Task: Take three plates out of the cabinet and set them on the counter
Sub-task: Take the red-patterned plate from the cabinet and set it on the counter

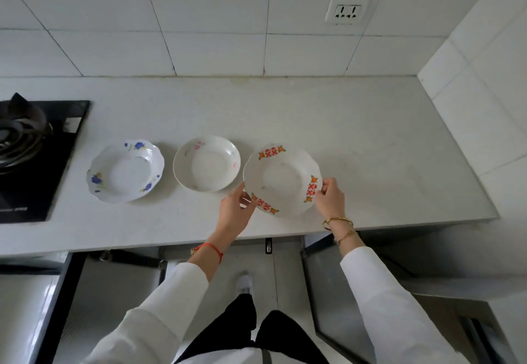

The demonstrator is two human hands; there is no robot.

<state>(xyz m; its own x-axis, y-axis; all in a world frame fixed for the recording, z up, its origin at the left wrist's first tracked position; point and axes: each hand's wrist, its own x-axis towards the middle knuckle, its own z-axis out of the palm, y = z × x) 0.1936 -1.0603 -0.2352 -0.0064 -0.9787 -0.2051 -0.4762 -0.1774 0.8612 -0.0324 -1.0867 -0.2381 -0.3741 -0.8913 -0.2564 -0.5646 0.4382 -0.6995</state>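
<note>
1. My left hand (236,209) grips the near-left rim of the red-patterned plate (282,179), thumb on top and fingers curled under the edge.
2. My right hand (330,196) pinches the same plate at its right rim, fingertips closed on the edge just beside a red and orange motif.
3. The plate looks tilted, its near edge raised in both hands; I cannot tell whether the far edge touches the tabletop (356,141).
4. A red string (212,248) circles my left wrist; gold bracelets (338,222) sit on my right wrist. Both arms wear white sleeves.
5. Just to the left of the held plate rests the pink-flowered plate (206,164), flat on the tabletop, its rim very close to the held plate's left edge.
6. Further left lies the blue-flowered plate (125,171) with a scalloped rim, near the pink one but apart from it. The three form a row along the front part of the tabletop.
7. Beyond the blue plate, at the left end, is a black gas hob (37,161) with its burner ring.
8. Behind the tabletop rises a white tiled wall carrying a socket (346,10).
9. Below the front edge, a cabinet door (333,292) stands open on my right side, and my shoe (244,282) shows on the floor.
</note>
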